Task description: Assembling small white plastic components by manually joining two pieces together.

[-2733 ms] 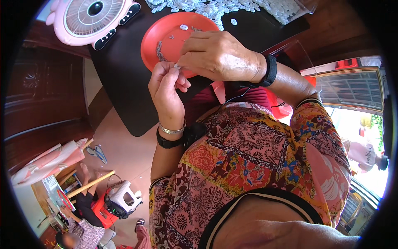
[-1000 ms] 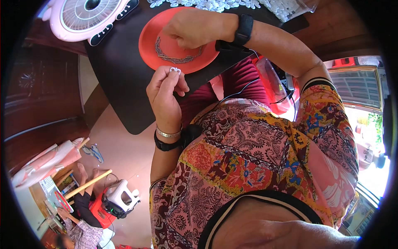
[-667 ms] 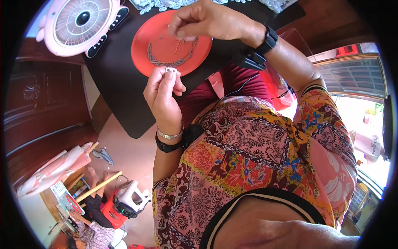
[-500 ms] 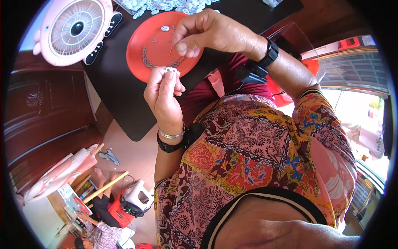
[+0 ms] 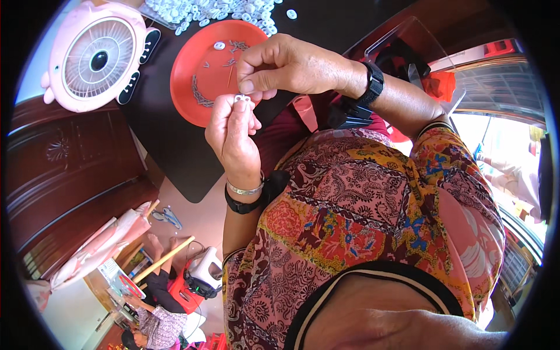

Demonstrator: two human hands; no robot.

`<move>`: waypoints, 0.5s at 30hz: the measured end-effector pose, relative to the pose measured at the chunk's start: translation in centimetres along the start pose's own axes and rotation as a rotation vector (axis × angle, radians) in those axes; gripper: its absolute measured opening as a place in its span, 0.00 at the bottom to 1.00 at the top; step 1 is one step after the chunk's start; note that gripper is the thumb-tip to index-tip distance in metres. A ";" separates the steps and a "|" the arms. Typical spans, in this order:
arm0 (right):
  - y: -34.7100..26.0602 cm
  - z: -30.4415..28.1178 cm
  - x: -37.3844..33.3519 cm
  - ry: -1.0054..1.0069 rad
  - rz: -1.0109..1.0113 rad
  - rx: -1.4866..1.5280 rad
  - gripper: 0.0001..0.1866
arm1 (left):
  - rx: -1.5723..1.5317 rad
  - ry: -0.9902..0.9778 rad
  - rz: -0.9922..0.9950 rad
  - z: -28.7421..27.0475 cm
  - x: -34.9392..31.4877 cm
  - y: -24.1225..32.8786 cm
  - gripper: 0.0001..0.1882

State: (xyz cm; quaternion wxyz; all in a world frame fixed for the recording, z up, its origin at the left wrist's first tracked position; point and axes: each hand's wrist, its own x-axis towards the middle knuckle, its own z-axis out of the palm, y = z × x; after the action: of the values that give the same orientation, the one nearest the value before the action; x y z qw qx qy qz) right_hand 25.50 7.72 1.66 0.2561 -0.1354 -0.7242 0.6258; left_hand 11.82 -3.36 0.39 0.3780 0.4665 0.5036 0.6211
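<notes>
My left hand (image 5: 234, 137) is closed, pinching a small white oval plastic piece (image 5: 242, 98) with dark holes between thumb and fingers. Just above it, my right hand (image 5: 283, 67) is closed in a pinch, its fingertips at the top of the white piece. A thin brownish stick (image 5: 230, 76) sticks out from the right fingers; whatever else they pinch is too small to make out. Under both hands lies a round red plate (image 5: 184, 70) bearing small grey pins (image 5: 200, 93) in loose clusters. One more white oval piece (image 5: 219, 45) rests on the plate.
A heap of white oval pieces (image 5: 227, 10) covers the back of the dark table (image 5: 149, 116). On its left stands a pink fan (image 5: 96, 58). A clear plastic box (image 5: 408, 41) is at the right. Another person (image 5: 160, 318) sits low at the lower left.
My right hand has come down to the white piece in my left hand. The whole view has shifted slightly, and more grey pins show on the plate.
</notes>
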 end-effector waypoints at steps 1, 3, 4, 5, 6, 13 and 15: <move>0.0 0.0 0.0 -0.011 0.000 -0.033 0.09 | 0.001 -0.001 -0.002 0.0 0.0 0.0 0.11; -0.1 0.0 -0.1 -0.021 0.001 -0.065 0.09 | 0.020 -0.003 -0.008 -0.1 0.0 0.0 0.12; -0.2 0.0 -0.1 -0.021 -0.001 -0.097 0.09 | 0.021 -0.003 -0.010 -0.1 -0.1 0.0 0.12; -0.2 0.1 -0.2 -0.022 -0.003 -0.128 0.09 | 0.039 -0.012 -0.006 -0.2 -0.1 -0.1 0.11; -0.2 0.1 -0.2 -0.023 -0.003 -0.127 0.09 | 0.057 -0.021 -0.001 -0.3 -0.2 -0.2 0.11; -0.4 -0.1 -0.5 -0.005 -0.041 -0.148 0.09 | 0.060 -0.010 -0.025 -0.4 -0.3 -0.1 0.11; -0.4 -0.1 -0.5 -0.014 -0.036 -0.130 0.10 | 0.049 -0.021 -0.032 -0.4 -0.3 -0.2 0.11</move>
State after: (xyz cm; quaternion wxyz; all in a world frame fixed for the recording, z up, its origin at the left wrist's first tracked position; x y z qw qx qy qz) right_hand 26.04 7.47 1.93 0.2530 -0.1344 -0.7674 0.5736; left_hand 11.57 -3.75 0.14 0.3816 0.4738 0.5222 0.5976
